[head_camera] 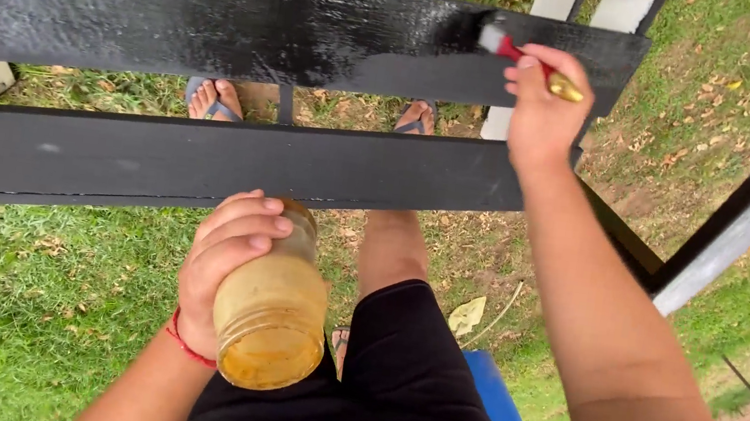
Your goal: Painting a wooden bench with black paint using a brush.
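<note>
Paintbrush (522,58) work is going on at a black slatted bench, and I am taking it in from left to right. At the far left, the upper slat (227,17) is shining wet and glossy, while the lower slat (207,164) just beneath it is looking duller and matte. Through the gap between them, someone else's feet in grey sandals (213,99) are showing on the grass (8,288).

Lower down and left of centre, the person's left hand (223,263) is wrapping around a yellowish jar (273,308), fingers curled together over its neck and shoulder, thumb side hidden behind the glass. The jar is tilting, its wide base turned toward the camera and its neck pointing up toward the lower slat. A red string (184,342) is circling that wrist. Black shorts (411,379) are covering the person's lap, with a blue seat edge (502,420) just beside them.

Further right, the right hand (543,107) is gripping the brush, fingers closed tight around its golden handle. The brush is lying nearly level, sloping a little: its long axis is running left to right, the pale bristles pointing left and touching the upper slat near its right end, the handle's butt sticking out to the right past the knuckles.
</note>
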